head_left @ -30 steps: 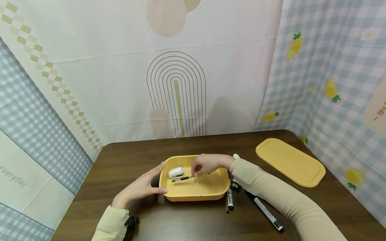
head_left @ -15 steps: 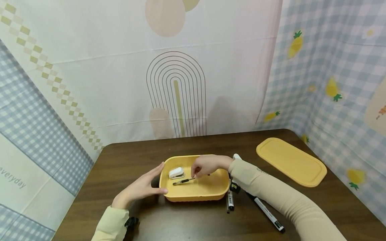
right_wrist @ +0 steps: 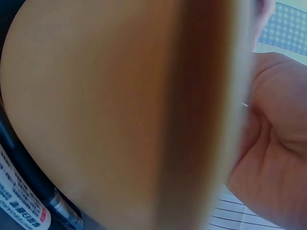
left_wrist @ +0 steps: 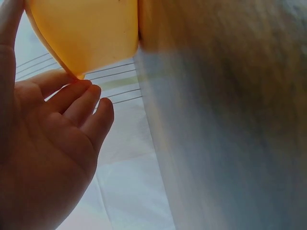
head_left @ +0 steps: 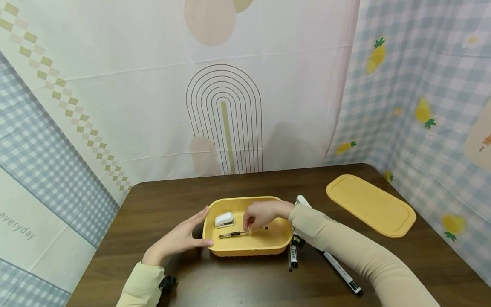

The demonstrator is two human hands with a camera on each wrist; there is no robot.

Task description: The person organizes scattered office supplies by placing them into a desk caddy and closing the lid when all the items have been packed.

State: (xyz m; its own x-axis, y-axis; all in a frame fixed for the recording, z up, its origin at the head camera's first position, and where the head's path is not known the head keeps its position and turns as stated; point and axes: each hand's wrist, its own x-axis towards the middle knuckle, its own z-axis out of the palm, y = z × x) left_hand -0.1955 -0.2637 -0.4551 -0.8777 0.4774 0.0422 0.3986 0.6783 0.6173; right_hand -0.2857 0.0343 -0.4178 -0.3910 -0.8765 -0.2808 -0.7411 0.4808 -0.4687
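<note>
A yellow plastic box (head_left: pixel 249 246) stands on the dark wooden table. My left hand (head_left: pixel 180 236) holds its left end, thumb at the near rim and fingers at the far corner; the left wrist view shows fingertips on the rim. My right hand (head_left: pixel 261 214) reaches inside over the right wall, fingers curled down and pinching a black-and-clear pen (head_left: pixel 232 234) low over the floor of the box. A white mini stapler (head_left: pixel 224 219) lies behind the pen's left end. In the right wrist view, the box wall (right_wrist: pixel 96 120) hides most of the fingers.
Right of the box lie a whiteboard marker (head_left: pixel 293 258), a thin pen (head_left: pixel 290 261), and a black object with a yellow label (head_left: pixel 297 241). Another marker (head_left: pixel 342 273) and a white-ended item (head_left: pixel 303 201) flank the right forearm. A yellow lid (head_left: pixel 370 207) lies farther right.
The pen has turned and lowered, now lying flatter along the box's length, with the right hand shifting slightly nearer. The left hand has kept its place on the box.
</note>
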